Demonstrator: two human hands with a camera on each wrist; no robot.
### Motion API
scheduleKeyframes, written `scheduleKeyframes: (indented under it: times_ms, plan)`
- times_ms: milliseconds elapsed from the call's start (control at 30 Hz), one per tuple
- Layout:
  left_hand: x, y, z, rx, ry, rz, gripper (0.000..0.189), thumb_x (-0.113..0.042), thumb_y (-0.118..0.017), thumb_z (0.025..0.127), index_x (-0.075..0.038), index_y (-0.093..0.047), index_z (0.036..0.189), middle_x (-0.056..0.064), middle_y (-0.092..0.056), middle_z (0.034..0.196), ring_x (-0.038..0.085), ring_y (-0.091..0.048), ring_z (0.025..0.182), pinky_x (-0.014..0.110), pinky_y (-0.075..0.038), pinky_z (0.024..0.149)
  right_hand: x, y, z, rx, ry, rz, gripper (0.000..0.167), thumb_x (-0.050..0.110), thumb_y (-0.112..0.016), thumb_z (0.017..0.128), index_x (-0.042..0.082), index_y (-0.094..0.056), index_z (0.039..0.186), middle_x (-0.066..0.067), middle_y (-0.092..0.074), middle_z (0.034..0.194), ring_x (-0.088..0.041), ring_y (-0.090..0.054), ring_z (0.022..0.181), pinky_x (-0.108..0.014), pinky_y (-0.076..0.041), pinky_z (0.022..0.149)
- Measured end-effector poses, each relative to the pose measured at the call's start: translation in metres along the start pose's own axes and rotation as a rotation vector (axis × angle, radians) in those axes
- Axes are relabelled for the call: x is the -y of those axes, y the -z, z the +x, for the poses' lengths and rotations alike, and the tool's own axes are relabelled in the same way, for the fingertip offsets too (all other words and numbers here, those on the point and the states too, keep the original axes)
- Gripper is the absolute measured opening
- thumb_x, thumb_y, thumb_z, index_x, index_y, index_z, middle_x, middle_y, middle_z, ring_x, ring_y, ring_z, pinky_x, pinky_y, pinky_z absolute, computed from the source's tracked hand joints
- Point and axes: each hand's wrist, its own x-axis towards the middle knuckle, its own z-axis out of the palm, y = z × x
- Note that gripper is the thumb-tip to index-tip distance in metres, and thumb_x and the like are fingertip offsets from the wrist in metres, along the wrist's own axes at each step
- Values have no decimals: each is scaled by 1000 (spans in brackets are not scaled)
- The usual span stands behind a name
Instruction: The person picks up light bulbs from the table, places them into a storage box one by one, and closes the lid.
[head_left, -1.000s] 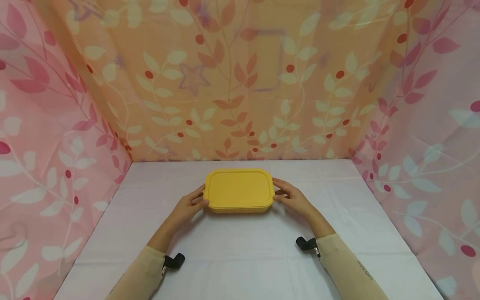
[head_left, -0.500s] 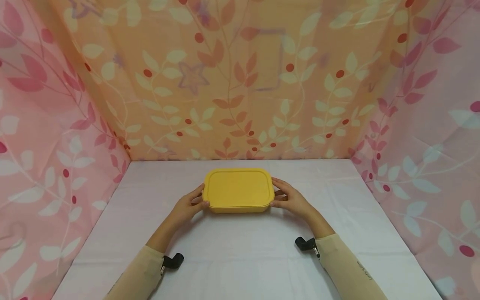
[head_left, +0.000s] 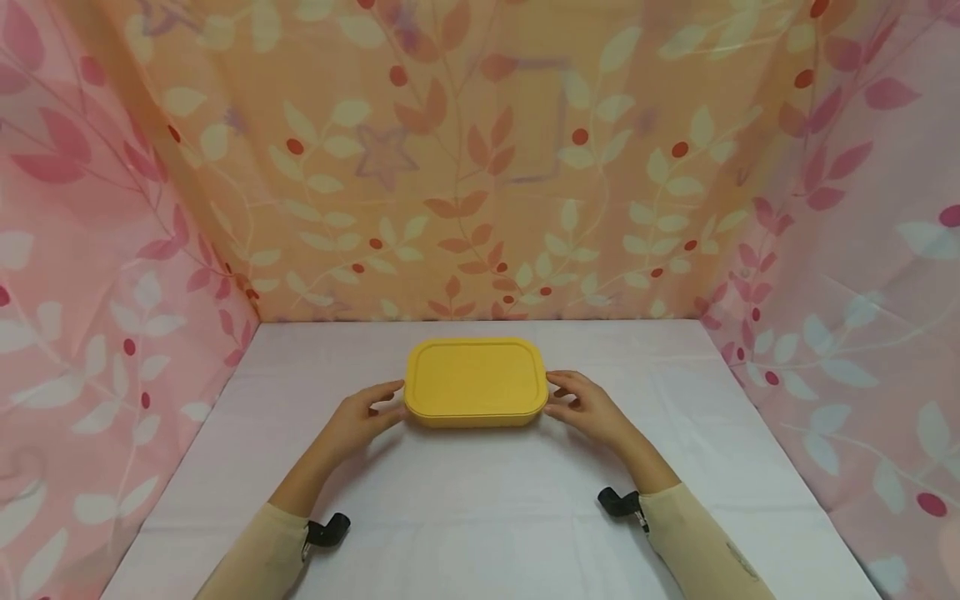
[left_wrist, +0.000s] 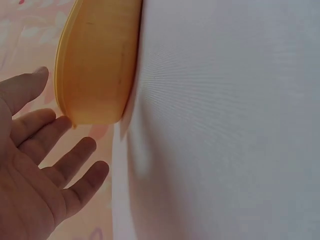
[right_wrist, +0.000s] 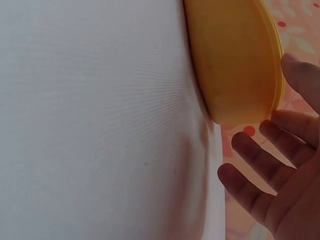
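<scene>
A yellow rectangular lidded box (head_left: 476, 379) with rounded corners sits flat on the white-covered table, its lid on. My left hand (head_left: 363, 417) is beside the box's left end, fingers spread and loosely extended. In the left wrist view a small gap shows between the thumb and the box (left_wrist: 102, 65). At the right end is my right hand (head_left: 588, 408), its fingers also spread. The right wrist view has its thumb and index fingertips at or very near the lid rim of the box (right_wrist: 235, 65); contact is hard to tell.
White cloth (head_left: 480, 517) covers the table. An orange leaf-patterned curtain (head_left: 480, 208) stands behind it, with pink patterned curtains (head_left: 90, 333) along both sides. Black wrist devices (head_left: 327, 531) are strapped at both sleeves.
Both hands have loosened from the box's ends and drawn slightly outward and back, the left one more. The box stays in place.
</scene>
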Motion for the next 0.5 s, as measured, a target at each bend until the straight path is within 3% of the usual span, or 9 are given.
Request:
scheduleKeyframes:
  times_ms: [267, 500]
  plan:
    - [-3, -2, -20, 9, -16, 25, 42, -33, -73, 96, -19, -68, 136, 3, -68, 135, 29, -64, 122, 53, -54, 100, 9, 3, -18, -44, 17, -71, 41, 22, -74, 96, 17, -65, 136, 1, -63, 136, -23, -66, 113, -48, -59, 89]
    - [-10, -3, -34, 22, -50, 56, 43, -34, -72, 97, -14, -68, 135, 2, -69, 132, 27, -63, 122, 56, -53, 101, 21, -2, -30, -70, 18, -259, 37, 26, -74, 96, 20, -68, 132, 7, -64, 134, -20, -63, 121, -47, -55, 100]
